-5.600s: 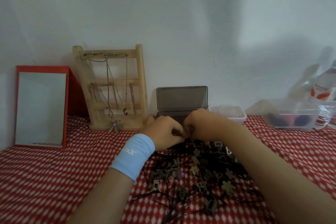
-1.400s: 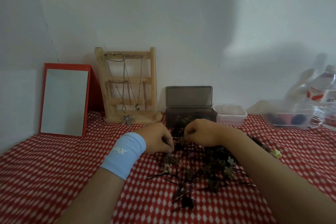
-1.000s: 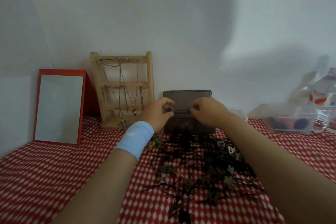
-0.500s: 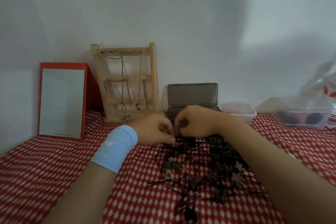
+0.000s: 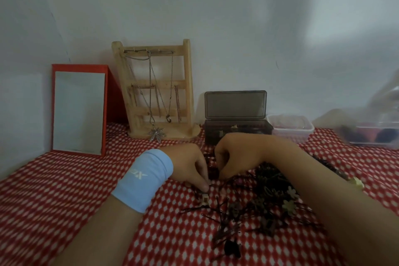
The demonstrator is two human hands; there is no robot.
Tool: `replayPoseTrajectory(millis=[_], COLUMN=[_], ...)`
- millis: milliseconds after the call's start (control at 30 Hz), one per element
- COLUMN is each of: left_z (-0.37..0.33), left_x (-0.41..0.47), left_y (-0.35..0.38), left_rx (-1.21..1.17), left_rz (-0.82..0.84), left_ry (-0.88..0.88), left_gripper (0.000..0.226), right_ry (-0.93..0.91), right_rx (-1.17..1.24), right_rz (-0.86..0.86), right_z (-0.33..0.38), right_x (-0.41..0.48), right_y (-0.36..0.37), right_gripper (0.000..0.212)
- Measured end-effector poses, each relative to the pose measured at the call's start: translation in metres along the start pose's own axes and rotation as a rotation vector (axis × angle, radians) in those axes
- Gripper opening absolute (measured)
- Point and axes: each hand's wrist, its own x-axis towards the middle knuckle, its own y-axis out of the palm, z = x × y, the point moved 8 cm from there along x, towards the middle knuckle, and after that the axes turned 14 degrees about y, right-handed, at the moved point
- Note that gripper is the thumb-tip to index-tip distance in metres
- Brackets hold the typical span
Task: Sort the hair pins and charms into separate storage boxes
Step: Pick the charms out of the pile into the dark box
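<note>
Left hand (image 5: 190, 166): it wears a blue wristband (image 5: 143, 179). The fingers are curled down with the thumb tip on the checked cloth (image 5: 64, 190), and we cannot tell whether anything is pinched under it.
Pale charm (image 5: 204, 197): it lies just beside that thumb tip, clear of the tangle. We judge it the easiest single pick, lifted straight up so it drags no pin along.
Right hand (image 5: 235, 155): the fingers are clenched inward at the far edge of the heap. What they grasp, if anything, is hidden from us.
Dark box (image 5: 237, 134): it stands just behind both hands with its lid raised, and a few small pieces show inside. We should hold to one kind of piece here.
Pile of hair pins and charms (image 5: 259, 198): this mixed dark tangle lies on the cloth in front of the boxes. We would steady it with one hand and draw pins out lengthwise, one at a time.
Clear box (image 5: 290, 128): it sits just beside the dark box on the right. We would keep it for the other kind.
</note>
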Motion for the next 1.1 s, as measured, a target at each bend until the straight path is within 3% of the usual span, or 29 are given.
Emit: replayPoseTrajectory(millis=[200,267,367,500,633,800,967,1100], left_z=[-0.005,-0.007,-0.017,-0.025,-0.023,-0.021,-0.02,-0.018], left_x=[-0.011,-0.018,-0.024,-0.02,-0.014,-0.014,-0.019,-0.016], left_y=[-0.022,-0.028,-0.02,0.006,0.017,0.009,-0.008,-0.042], left_rx=[0.058,-0.034,-0.217,-0.155,-0.113,0.077,0.072,-0.123], left_rz=[-0.162,-0.196,-0.109,0.101,0.121,0.091,-0.017,-0.333], left_ry=[-0.018,-0.021,-0.019,-0.084,-0.105,-0.033,0.016,0.069], left_gripper=[0.01,0.011,0.016,0.028,0.027,0.02,0.015,0.009], right_ry=[-0.01,-0.011,-0.02,-0.034,-0.014,-0.017,-0.035,0.029], right_rx=[0.156,0.12,0.019,-0.148,-0.201,-0.212,-0.056,0.225], right_rz=[0.098,0.17,0.244,0.276,0.267,0.229,0.08,-0.338], right_z=[-0.005,-0.002,0.005,0.014,0.014,0.012,-0.008,-0.039], right_x=[-0.016,-0.024,-0.033,-0.038,-0.037,-0.033,-0.032,-0.022], right_y=[-0.003,0.001,0.01,0.026,0.035,0.034,0.0,-0.054], right_gripper=[0.019,0.02,0.019,0.02,0.03,0.028,0.02,0.015])
